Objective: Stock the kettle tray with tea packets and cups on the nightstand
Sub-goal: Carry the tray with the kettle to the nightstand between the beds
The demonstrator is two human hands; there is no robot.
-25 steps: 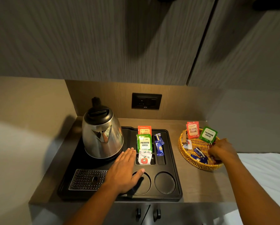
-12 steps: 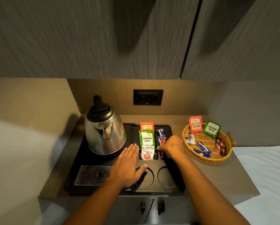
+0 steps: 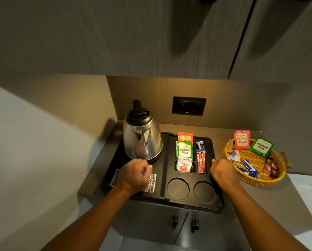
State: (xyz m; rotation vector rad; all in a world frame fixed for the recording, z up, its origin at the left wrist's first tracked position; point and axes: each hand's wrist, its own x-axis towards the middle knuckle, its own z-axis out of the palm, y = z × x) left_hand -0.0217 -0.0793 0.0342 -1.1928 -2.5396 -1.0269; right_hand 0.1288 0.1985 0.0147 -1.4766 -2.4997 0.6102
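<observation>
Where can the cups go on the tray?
The two round wells at the tray's front, between both hands, are bare. The slots behind them are crowded with tea packets and sticks.

Dim, warm light falls from under the cabinets (image 3: 151, 33); glare glints on the kettle (image 3: 142, 140); edges bow and blur softly.

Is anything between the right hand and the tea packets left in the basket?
Nothing visible. The right hand sits beside the wicker basket, whose open top leaves the Assam packet and green packet exposed, leaning at its far rim.
</observation>
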